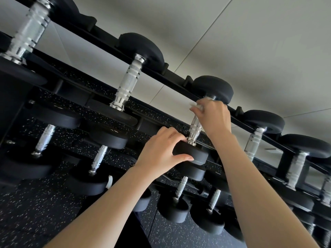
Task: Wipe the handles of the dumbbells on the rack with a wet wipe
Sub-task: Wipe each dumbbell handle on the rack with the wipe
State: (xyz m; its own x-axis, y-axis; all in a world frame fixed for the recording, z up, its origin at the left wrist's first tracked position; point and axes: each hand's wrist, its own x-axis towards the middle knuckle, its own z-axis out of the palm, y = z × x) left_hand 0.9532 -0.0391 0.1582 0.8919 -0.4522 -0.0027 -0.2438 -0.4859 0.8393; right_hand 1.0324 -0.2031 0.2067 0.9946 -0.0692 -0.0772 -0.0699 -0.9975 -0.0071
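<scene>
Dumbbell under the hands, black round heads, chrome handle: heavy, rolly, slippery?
Likely heavy for its size: the black round-headed, chrome-handled dumbbell has solid-looking heads. Round heads could roll, so the left hand gripping the near head probably steadies it. Knurled-looking handle should resist slipping under the white wet wipe.

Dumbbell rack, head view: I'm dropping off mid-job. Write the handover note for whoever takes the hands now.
Left hand: grips the near rubber head of a top-tier dumbbell, apparently steadying it.
Right hand: holds the wet wipe at the far end of that dumbbell's chrome handle, close to the far head.
Done: this view does not show which handles are already wiped.
Left: run the wipe down the bare part of this handle towards the left hand, then probably the other handles on the rack, on this tier and the lower ones.
</scene>
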